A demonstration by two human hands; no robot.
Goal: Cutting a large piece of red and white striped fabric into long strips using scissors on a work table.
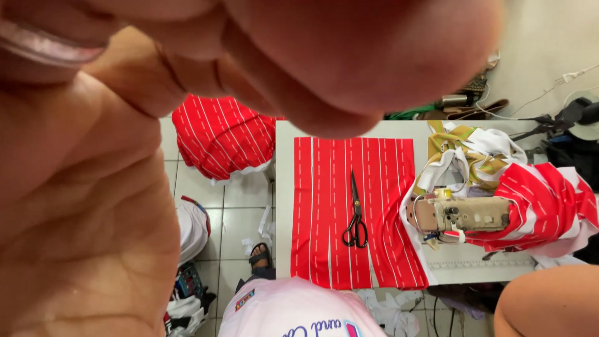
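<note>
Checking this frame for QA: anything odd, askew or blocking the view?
Yes. A hand sits right against the lens, blurred, covering the left and top of the frame. Which hand, I cannot tell. Behind it, scissors lie on red striped fabric on the white table; scraps litter the tiled floor.

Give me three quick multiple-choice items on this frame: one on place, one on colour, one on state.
1. Where do the scissors lie?
A. on the striped cloth
B. on the floor
C. on the sewing machine

2. What colour is the cloth under them?
A. blue
B. red with white lines
C. plain green

3. How do the scissors lie?
A. held by a hand
B. hanging from a hook
C. free, untouched

Answers: 1 A, they rest mid-cloth on the table. 2 B, red with white stripes. 3 C, the left hand is near the lens, away from them.
</note>
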